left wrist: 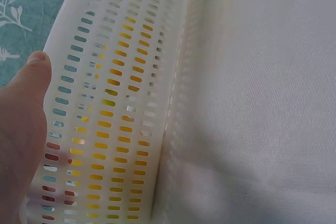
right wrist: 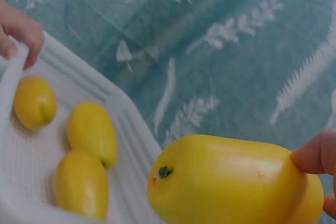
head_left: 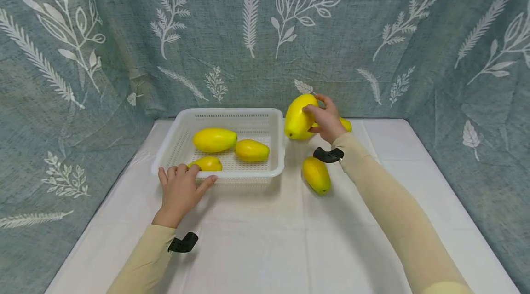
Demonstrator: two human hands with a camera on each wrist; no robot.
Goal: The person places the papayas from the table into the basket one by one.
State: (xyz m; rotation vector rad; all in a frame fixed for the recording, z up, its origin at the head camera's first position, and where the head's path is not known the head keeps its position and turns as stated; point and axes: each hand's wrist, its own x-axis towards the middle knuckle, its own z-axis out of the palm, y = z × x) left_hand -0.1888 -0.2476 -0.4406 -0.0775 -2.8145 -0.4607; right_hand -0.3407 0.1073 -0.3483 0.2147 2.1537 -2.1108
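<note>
My right hand holds a large yellow papaya just beyond the right rim of a white perforated plastic basket. In the right wrist view, thumb and fingers grip one end of this papaya; its green stem end points toward the basket. My left hand grips the basket's front rim near its left corner, with the fingers over the edge. Inside the basket lie three papayas: one at the back, one to the right and one behind the front rim, partly hidden.
Another papaya lies on the white tablecloth to the right of the basket. More yellow fruit shows partly behind my right hand. A green-grey leaf-patterned curtain encloses the back and sides of the table.
</note>
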